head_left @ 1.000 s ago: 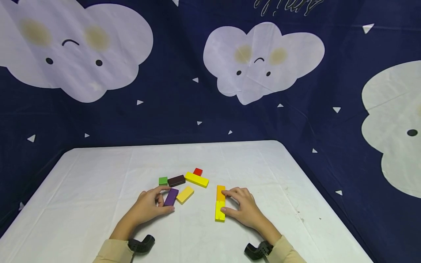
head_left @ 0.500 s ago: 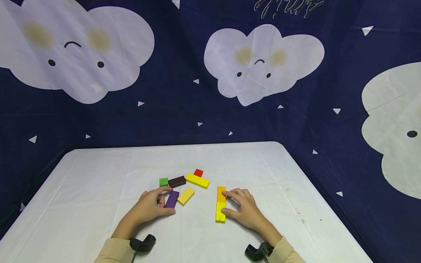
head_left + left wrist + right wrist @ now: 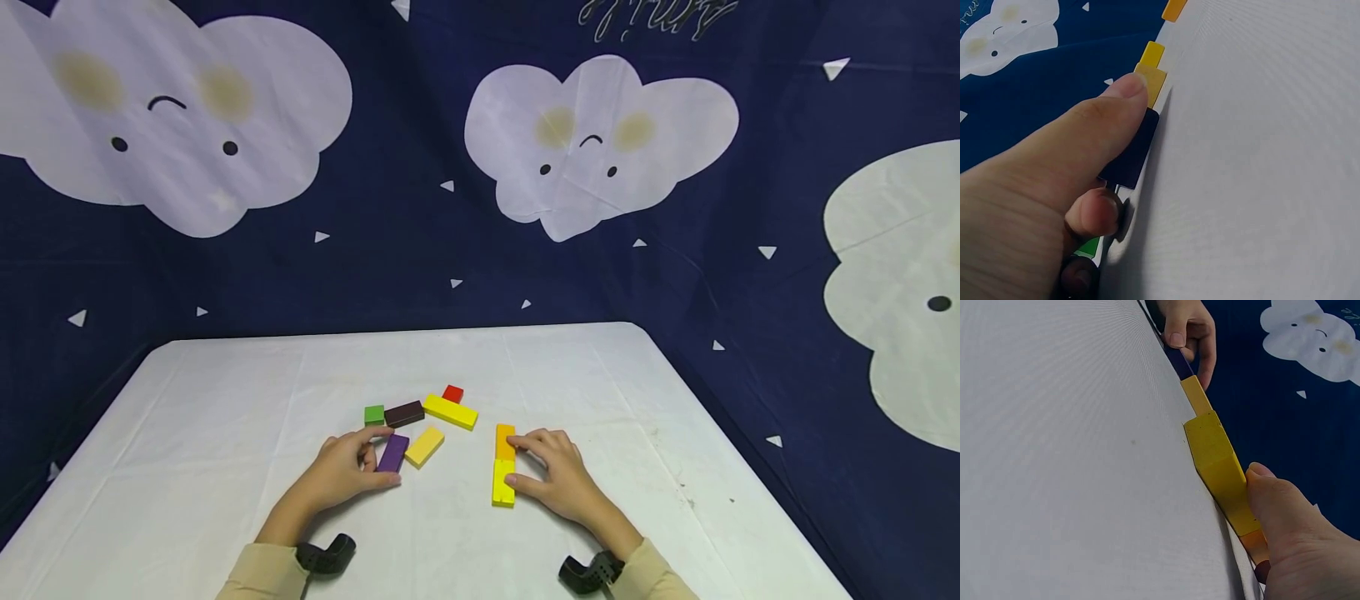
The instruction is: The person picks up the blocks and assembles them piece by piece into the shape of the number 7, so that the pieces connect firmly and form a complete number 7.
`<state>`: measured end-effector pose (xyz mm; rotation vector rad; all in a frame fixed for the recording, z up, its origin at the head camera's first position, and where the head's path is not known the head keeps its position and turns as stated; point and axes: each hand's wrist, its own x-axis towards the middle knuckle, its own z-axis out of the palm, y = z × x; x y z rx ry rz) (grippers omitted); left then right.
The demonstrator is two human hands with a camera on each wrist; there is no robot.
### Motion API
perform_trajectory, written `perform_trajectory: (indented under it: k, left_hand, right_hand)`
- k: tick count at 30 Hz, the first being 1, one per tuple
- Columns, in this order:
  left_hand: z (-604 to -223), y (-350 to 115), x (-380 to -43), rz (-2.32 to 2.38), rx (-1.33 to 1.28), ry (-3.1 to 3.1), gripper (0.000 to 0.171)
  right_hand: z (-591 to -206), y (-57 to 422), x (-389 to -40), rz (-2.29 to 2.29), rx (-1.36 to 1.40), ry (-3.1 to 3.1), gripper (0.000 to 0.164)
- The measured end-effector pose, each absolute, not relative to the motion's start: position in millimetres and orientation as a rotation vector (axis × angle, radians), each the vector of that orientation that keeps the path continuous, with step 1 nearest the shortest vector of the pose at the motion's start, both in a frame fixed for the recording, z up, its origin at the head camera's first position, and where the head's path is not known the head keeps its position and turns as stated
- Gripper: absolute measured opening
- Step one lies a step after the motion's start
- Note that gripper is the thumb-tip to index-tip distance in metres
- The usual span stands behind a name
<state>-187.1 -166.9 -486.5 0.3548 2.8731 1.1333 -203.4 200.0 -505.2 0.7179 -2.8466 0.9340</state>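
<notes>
My left hand [image 3: 343,468] bends round the left side of a purple block [image 3: 393,453], thumb by its near end and forefinger by its far end. In the left wrist view the thumb [image 3: 1094,128] lies along this block, which looks nearly black there. A pale yellow block [image 3: 424,447] is just right of it. My right hand [image 3: 557,471] is beside a yellow block [image 3: 503,483] and an orange block [image 3: 505,442] laid end to end. Its thumb touches the yellow one and its forefinger the orange one. Those other fingers are mostly hidden in the right wrist view.
Behind the left hand lie a green block [image 3: 373,415], a dark brown block [image 3: 404,413], a long yellow block [image 3: 451,412] and a red block [image 3: 453,393]. They stand on a white-covered table [image 3: 225,400] backed by a dark blue cloth [image 3: 405,275] with clouds.
The head view shifts slightly. Both hands and all the blocks keep their places relative to each other.
</notes>
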Motion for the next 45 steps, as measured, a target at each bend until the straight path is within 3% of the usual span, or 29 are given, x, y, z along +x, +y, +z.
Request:
perform_trajectory:
  k: [45]
  left_hand:
    - [-480.0,-160.3,-189.3,1.271,0.378,2.855,0.064]
  right_hand:
    - [-502.9,201.1,-202.0,0.955,0.71,-2.857,0.058]
